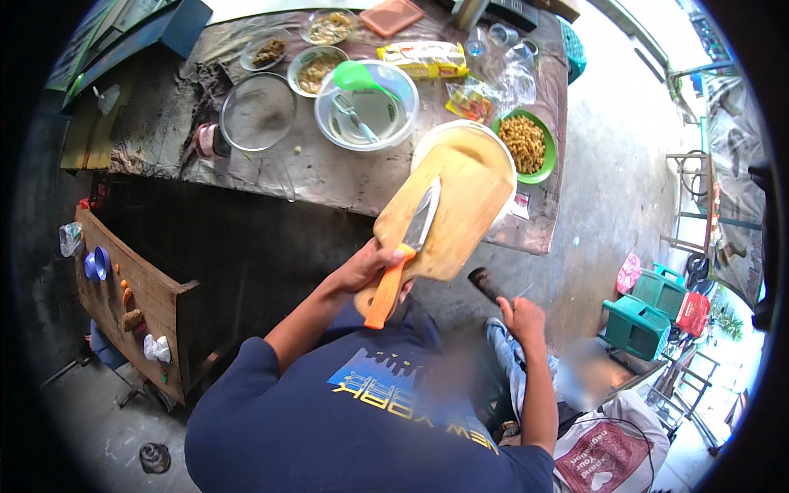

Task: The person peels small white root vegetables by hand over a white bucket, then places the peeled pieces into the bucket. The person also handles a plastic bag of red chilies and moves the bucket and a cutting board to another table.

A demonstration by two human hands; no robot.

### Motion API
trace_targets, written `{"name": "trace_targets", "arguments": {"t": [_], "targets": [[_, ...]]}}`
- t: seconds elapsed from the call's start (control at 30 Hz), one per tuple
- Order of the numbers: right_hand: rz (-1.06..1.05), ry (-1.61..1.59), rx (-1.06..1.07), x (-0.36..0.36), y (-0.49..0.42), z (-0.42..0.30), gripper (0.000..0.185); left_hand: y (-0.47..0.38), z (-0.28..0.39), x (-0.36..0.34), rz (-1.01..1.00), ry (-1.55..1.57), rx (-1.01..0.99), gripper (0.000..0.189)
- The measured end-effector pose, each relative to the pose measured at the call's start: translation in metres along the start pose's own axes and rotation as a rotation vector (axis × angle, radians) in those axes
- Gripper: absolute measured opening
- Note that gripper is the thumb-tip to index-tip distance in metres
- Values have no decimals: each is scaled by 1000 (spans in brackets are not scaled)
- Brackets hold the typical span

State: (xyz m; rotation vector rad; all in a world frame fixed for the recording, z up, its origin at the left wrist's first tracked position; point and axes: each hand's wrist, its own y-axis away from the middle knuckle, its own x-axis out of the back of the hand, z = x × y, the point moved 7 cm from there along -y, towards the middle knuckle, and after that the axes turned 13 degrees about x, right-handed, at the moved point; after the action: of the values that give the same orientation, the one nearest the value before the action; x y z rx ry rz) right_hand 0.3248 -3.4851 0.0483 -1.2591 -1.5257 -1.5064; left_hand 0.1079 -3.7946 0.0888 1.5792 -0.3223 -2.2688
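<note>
My left hand [368, 266] grips the handle end of a wooden cutting board [468, 209] together with a knife [423, 215] lying along it. The knife's orange handle [387, 289] is under my thumb, and its blade points away from me over the board. The board's far end overlaps a white round tub [425, 145] with something pale yellow inside; whether they touch, I cannot tell. Lower to the right, my right hand [524, 320] is curled around the end of a dark elongated object [485, 285], whose kind is unclear.
On the covered table [345, 182] stand a clear plastic basin [410, 117] holding utensils, a green bowl [551, 163] of brown crumbly food, a sieve [259, 114] and several dishes. A wooden cart edge [179, 320] is at left. Someone's jeans leg [508, 363] and green stools [638, 326] are at right.
</note>
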Motion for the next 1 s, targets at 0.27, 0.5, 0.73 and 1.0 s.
{"name": "trace_targets", "arguments": {"t": [0.27,0.5,0.73,1.0], "targets": [[38,-1101,-464,-36,52,-167,67,168,0,50,61,-15,-22,62],[61,-827,-236,0,-43,-304,66,276,42,147,250,186,-185,57],[-77,-638,-20,29,-149,-464,60,423,119,268,362,233,-316,52],[-210,-604,322,78,-262,-669,60,611,164,352,817,269,-666,44]]}}
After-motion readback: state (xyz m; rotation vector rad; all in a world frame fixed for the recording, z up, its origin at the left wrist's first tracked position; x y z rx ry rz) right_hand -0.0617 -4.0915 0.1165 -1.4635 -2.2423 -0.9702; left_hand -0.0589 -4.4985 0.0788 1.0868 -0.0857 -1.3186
